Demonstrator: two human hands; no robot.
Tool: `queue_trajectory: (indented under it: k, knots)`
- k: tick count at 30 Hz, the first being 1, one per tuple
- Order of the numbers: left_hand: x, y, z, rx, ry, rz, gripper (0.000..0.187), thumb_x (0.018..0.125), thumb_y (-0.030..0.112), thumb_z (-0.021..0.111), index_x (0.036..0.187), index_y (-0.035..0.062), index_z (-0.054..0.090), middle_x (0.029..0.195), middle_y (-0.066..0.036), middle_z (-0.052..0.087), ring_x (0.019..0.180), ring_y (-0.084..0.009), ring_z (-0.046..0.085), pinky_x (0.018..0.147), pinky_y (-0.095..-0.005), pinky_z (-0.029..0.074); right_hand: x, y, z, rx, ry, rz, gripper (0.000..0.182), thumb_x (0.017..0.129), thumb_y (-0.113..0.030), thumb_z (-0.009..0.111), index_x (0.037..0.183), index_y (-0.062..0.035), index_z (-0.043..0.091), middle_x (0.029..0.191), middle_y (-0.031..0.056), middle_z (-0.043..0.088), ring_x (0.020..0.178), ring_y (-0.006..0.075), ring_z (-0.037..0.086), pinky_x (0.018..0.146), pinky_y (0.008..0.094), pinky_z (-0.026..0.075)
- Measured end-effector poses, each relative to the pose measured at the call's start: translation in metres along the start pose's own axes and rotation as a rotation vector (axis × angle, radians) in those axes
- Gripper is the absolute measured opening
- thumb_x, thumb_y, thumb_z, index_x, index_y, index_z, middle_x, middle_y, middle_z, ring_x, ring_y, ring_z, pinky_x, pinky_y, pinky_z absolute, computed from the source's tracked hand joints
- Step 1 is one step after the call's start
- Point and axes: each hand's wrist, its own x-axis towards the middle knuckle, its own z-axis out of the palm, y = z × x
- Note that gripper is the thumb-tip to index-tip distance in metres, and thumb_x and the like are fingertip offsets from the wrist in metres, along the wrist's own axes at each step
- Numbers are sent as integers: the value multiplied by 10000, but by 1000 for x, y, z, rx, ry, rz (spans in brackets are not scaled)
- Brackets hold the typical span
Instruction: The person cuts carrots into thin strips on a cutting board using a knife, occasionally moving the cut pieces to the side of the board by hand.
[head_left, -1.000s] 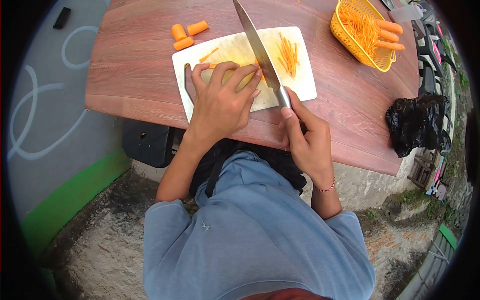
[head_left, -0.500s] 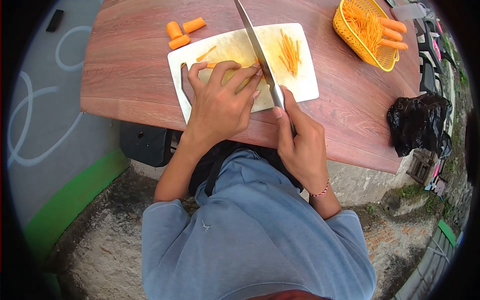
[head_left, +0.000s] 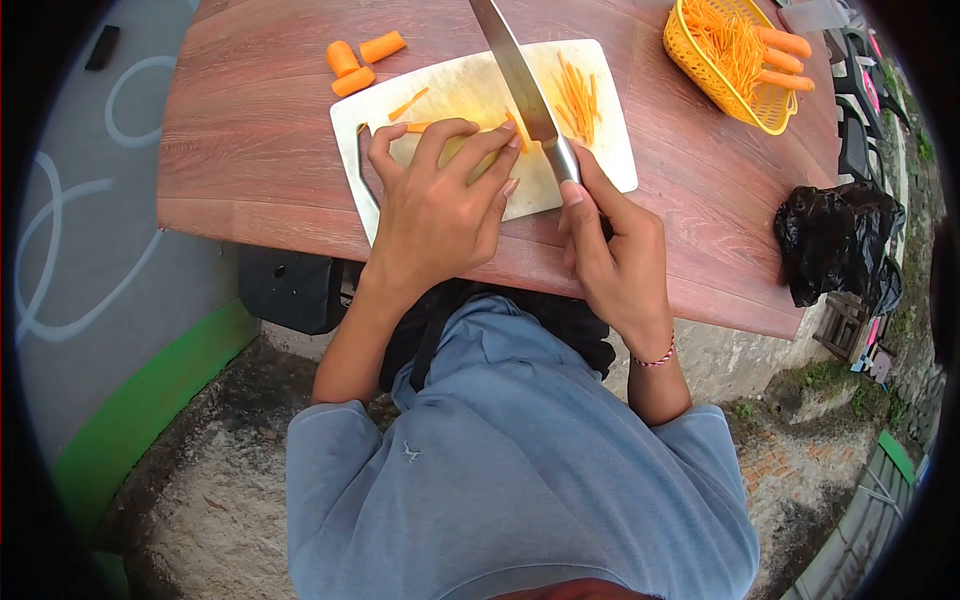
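On a white cutting board [head_left: 555, 75], my left hand [head_left: 435, 205] is arched, its fingertips pressing on a thin carrot slice [head_left: 519, 133], which the fingers partly cover. Another orange piece shows beside its outer finger. My right hand [head_left: 620, 245] is wrapped round the handle of a large kitchen knife [head_left: 520, 85]. The blade points away from me, just right of the slice. Cut carrot strips [head_left: 578, 98] lie in a small pile right of the blade. A single carrot strip [head_left: 408, 103] rests on the board's left part.
Three carrot chunks [head_left: 353, 81] sit on the wooden table [head_left: 260, 130] beyond the board's left corner. A yellow basket [head_left: 700, 85] at the far right holds shredded carrot [head_left: 725, 50] and whole carrots [head_left: 785, 62]. A black plastic bag [head_left: 838, 240] is by the right edge.
My right hand and the knife have shifted a little to the right, opening a gap between blade and carrot slice. My left hand stays almost in place.
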Motion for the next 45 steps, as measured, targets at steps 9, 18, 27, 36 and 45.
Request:
queue_trajectory:
  k: [9,18,27,36,45]
  knots:
    - [-1,0,0,8,12,8,334,917,205,737,1227,101,803,1304,44,733,1220,-200,623,1108,-590,257,-25,0,5,-21,10,-73,393,1083,-97,633,1442,65,624,891,295,686,782,406,738,730,414,565]
    - [-1,0,1,13,5,4,333,925,216,729,1230,104,801,1312,43,734,1220,-200,626,1113,-588,253,-17,2,19,-165,100,-226,388,1079,-107,639,1422,74,623,851,271,675,754,431,718,681,464,548]
    - [-1,2,-3,12,-26,-16,356,942,195,725,1283,114,787,1342,40,723,1241,-213,623,1135,-561,231,25,4,10,-99,63,-172,356,1094,-165,625,1401,12,656,809,292,672,696,415,720,652,444,548]
    - [-3,2,1,23,1,-7,361,917,215,730,1254,103,789,1316,32,723,1233,-213,620,1118,-605,254,-11,12,4,76,3,-49,393,1087,-131,639,1444,35,642,779,250,628,629,263,623,656,375,522]
    - [-4,0,0,5,-3,0,349,928,216,720,1250,100,791,1346,14,718,1250,-221,614,1123,-598,251,-18,14,1,35,0,-81,394,1075,-112,661,1437,43,650,797,250,648,650,287,656,684,379,535]
